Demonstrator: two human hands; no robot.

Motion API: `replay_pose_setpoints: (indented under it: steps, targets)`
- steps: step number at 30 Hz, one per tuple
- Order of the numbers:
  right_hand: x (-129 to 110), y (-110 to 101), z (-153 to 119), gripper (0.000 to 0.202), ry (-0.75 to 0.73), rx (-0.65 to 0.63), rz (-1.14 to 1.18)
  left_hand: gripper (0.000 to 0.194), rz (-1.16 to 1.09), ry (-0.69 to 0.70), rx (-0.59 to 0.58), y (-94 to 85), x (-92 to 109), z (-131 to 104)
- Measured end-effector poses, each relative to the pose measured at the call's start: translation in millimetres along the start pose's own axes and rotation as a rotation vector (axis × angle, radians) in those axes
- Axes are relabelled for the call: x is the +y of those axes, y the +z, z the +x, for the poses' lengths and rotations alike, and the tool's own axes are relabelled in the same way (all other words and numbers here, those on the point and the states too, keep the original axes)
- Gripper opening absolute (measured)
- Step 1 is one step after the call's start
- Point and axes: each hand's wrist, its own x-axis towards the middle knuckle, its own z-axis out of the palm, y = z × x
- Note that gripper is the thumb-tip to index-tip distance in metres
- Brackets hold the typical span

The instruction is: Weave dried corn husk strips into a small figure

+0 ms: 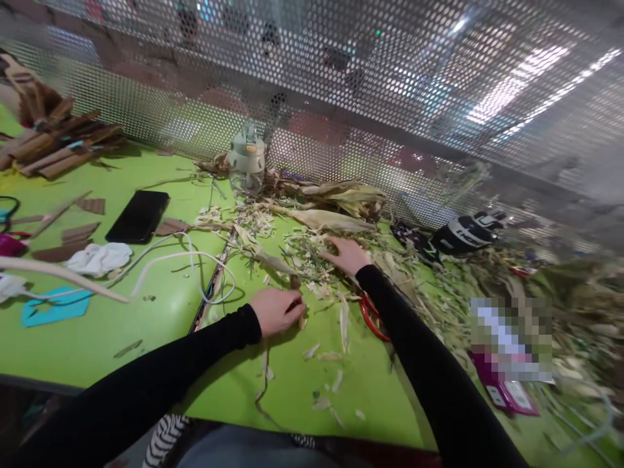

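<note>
Hanging low over the dry husk scraps (309, 263), the right hand (347, 255) has its thumb and fingers a little apart; I can't see it gripping anything. The left hand (277, 312) is closer to the person, with its fingers curled in, and I can't tell if they pinch a small bit. The scraps lie in a messy heap on the green table (390, 393), maybe so both hands can get at them easily. The pale bottle (246, 162) and black phone (138, 216) sit farther off, perhaps to stay out of the way. The right sleeve (419, 348) hides part of a red loop (371, 318), and a blocky patch (511, 338) covers something.
</note>
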Motion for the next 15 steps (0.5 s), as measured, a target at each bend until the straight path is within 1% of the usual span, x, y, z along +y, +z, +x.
replay_pose_setpoints:
  steps: [2,3,5,7,9,12,15]
  targets:
    - [-9.8,10.8,-8.1,0.011,-0.035,-0.010,0.025,0.038,-0.003,-0.005,0.000,0.4,-0.7,0.3]
    - [-17.5,15.5,-15.1,0.009,-0.058,-0.001,0.046,0.038,-0.001,-0.007,-0.001,0.9,-1.1,0.4]
    - [-33.8,21.0,-31.3,0.013,-0.085,0.063,0.094,0.037,0.000,-0.010,0.004,1.8,-2.0,0.7]
    - [-45.6,20.1,-45.2,0.016,-0.082,0.119,0.153,0.036,-0.009,-0.013,0.018,2.6,-2.8,1.0]
    - [-49.6,13.5,-53.1,0.028,-0.051,0.161,0.211,0.034,-0.033,-0.019,0.034,2.9,-3.3,1.2]
    - [-44.1,-4.1,-55.6,0.043,0.029,0.214,0.363,0.032,-0.089,-0.022,0.047,2.7,-3.6,0.9]
    - [-37.3,-26.9,-58.0,0.050,0.095,0.243,0.540,0.031,-0.127,-0.012,0.070,2.7,-3.3,0.8]
